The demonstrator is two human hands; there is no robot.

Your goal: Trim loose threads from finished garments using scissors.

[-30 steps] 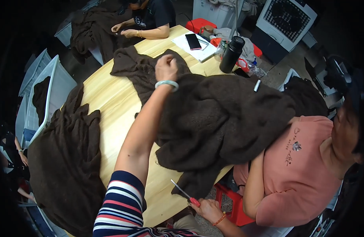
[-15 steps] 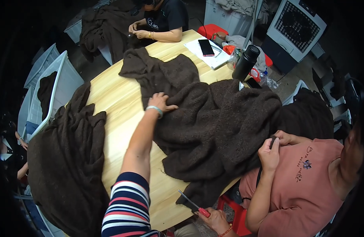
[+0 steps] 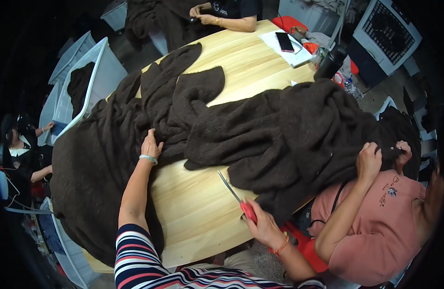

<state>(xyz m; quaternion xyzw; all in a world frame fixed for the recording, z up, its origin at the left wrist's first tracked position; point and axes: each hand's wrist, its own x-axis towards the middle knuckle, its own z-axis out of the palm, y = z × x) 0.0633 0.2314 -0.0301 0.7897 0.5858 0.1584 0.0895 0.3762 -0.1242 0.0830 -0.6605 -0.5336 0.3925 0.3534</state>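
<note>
The left hand (image 3: 151,146) lay on the brown cloth (image 3: 260,139), its fingers close together and slightly bent, the thumb out to one side; whether it pinched a fold or only pressed, I could not tell. The right hand (image 3: 266,226) was closed round the red handle of a slim metal tool (image 3: 230,188), its tip near the cloth's lower edge. The cloth stretched across the table (image 3: 193,221), from the pile (image 3: 104,188) at the left to a co-worker's hands (image 3: 370,161) at the right. It looked soft, thick and fuzzy, probably limp and rather heavy in bulk, with little risk of slipping or breaking. A gathered fold or a free edge seemed the best hold; a small pinch would likely have left the rest dragging. At the left, a pale tub (image 3: 111,65) had dark cloth (image 3: 81,84) inside, and a lower tub (image 3: 75,255) held something dark blue (image 3: 48,233). At the right, beyond the co-worker, more dark cloth (image 3: 399,123) filled a tub (image 3: 386,106) whose rim barely showed. Behind the table, another tub (image 3: 296,17) had pale cloth at its top.
</note>
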